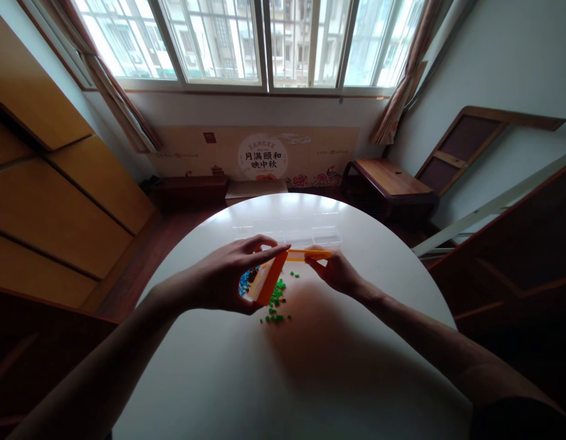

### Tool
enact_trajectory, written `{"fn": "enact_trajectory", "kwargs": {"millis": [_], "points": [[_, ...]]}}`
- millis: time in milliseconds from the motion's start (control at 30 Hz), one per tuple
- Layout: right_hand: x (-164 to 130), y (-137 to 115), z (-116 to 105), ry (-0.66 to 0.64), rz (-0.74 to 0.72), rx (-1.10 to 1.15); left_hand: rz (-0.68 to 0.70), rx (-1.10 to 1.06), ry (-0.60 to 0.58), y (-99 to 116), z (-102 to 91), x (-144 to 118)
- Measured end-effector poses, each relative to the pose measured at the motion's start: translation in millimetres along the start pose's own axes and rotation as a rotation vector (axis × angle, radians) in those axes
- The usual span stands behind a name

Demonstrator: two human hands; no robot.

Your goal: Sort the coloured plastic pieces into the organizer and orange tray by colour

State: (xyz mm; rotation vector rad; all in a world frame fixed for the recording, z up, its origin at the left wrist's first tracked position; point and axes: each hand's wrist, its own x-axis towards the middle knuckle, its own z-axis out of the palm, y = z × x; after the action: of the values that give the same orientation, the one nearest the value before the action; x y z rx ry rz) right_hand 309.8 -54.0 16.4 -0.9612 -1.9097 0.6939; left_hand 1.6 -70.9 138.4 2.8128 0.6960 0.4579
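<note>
My left hand (pixel 228 267) is closed around an orange box (pixel 272 280), thumb below and fingers above. The box is tilted, with a pale face toward the left. My right hand (pixel 333 269) pinches a flat orange-edged piece (pixel 305 254) with a light middle. Its left end meets the top of the box; whether the two are joined I cannot tell. Small green building bricks (pixel 276 296) lie loose on the table beneath the box. Blue bricks (pixel 244 282) and some dark ones show behind my left hand, partly covered by it.
A clear plastic compartment tray (pixel 326 235) lies beyond my hands on the round white table (pixel 195 379). A wooden side table (pixel 393 177) stands past the far right edge, and a printed cardboard panel (pixel 310 146) leans under the window.
</note>
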Motion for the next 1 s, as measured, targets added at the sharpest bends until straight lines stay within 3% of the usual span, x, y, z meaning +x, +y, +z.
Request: {"fn": "enact_trajectory", "kwargs": {"millis": [600,833,1000], "points": [[-12.8,28.3,1.6,0.018,0.059,0.141,0.065,0.156,-0.144,13.8,10.1,18.2],[-8.5,23.0,2.6,0.029,0.033,0.092,0.031,0.147,-0.116,12.9,1.3,16.5],[-0.5,14.4,-9.8,0.195,0.058,0.032,-0.056,-0.083,-0.011,0.5,-3.9,5.2]]}}
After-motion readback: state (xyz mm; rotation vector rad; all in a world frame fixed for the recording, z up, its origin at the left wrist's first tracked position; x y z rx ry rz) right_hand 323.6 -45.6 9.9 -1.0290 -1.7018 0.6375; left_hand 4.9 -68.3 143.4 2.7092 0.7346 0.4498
